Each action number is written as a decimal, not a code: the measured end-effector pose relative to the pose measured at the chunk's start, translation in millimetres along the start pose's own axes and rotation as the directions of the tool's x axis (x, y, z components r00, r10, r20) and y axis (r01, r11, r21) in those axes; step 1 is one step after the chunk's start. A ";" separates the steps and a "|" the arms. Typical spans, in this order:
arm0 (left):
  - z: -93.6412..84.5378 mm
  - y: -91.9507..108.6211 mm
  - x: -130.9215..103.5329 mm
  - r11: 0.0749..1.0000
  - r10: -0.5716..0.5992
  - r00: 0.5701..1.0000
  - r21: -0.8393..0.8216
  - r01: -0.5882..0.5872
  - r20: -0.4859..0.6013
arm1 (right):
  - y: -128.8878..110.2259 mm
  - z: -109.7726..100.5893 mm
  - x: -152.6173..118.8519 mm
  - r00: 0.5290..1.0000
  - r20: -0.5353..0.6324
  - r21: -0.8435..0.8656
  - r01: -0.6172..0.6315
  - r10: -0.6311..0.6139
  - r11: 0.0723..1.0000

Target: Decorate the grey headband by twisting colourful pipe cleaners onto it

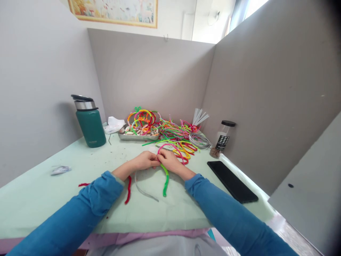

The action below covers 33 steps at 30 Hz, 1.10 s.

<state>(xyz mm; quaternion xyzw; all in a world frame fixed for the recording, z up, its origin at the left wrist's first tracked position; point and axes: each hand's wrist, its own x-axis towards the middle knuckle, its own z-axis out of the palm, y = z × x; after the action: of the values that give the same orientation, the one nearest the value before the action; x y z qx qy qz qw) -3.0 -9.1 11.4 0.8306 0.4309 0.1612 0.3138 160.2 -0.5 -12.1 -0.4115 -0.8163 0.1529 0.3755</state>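
1. The left hand (146,160), at the centre of the frame, has its fingers bent in and closed on a fuzzy strand (165,181).
2. The right hand (170,161), touching it, pinches the same strand, whose green tail hangs just below centre.
3. A pink arc (179,149) curves behind the right hand; from here I can't tell whether it joins the green.
4. A grey strip (146,193) bends across the lower middle of the table (32,206), beside a red piece (128,190).
5. Upper centre, a metal tray (138,137) sits beside a heap of coloured strands (176,129).
6. A green bottle (92,128) stands at left; a black phone (231,181) lies lower right.
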 end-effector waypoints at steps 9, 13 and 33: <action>-0.3 3.1 -1.2 1.000 0.006 1.000 0.013 -0.006 -0.006 | -1.4 -0.8 0.0 1.000 0.008 -0.005 -0.013 0.013 1.000; -0.6 5.1 -1.8 1.000 -0.011 1.000 0.006 0.011 -0.008 | -2.4 -1.1 0.1 1.000 0.016 -0.018 -0.022 0.022 1.000; -0.8 4.5 -2.1 1.000 -0.007 1.000 0.003 0.007 -0.001 | -6.0 -2.9 -1.1 0.999 0.013 -0.003 -0.039 0.039 0.999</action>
<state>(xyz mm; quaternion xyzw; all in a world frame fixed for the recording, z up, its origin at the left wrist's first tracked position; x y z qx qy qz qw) -1.8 -12.4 15.0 0.8296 0.4341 0.1597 0.3128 159.4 -5.3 -7.4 -0.4266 -0.8108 0.1618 0.3666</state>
